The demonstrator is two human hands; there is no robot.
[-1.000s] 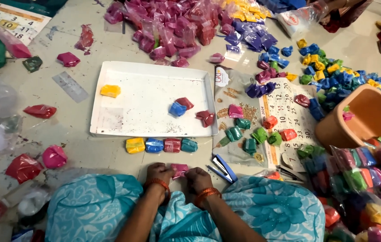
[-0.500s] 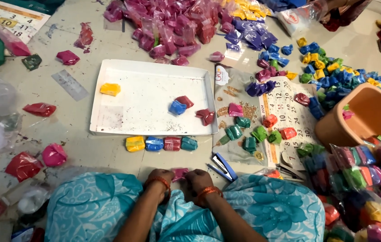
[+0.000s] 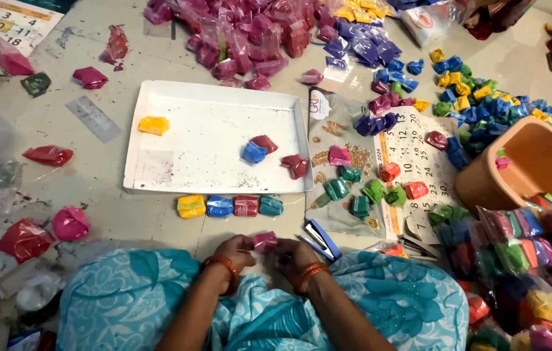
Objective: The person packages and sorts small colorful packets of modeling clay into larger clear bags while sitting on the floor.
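Right now both hands sit low at frame centre, just above the person's lap in blue floral cloth. Left hand (image 3: 235, 252) & right hand (image 3: 291, 255) each pinch one side of a small pink packet (image 3: 265, 241), fingers curled in tight around it; packet is between the two hands, held just over the floor. Orange bangles on both wrists.

Just above the hands, a row of 4 packets lies on the floor along the tray's near edge: yellow packet (image 3: 191, 206), blue packet (image 3: 219, 206), red packet (image 3: 246, 205), teal packet (image 3: 270, 205), side by side, touching or nearly so. White tray (image 3: 211, 140) behind them holds a few loose packets: yellow near its left end, blue + red approx at centre, another red by the right rim.

Right of the hands, a blue stapler-like tool (image 3: 322, 238) lies on the floor, near the right hand but apart from it. Further right, a calendar sheet (image 3: 412, 162) w/ green, red, pink packets scattered on it. Orange tub (image 3: 529, 169) at far right. Big heap of pink packets (image 3: 243, 32) at top, well apart from the hands.
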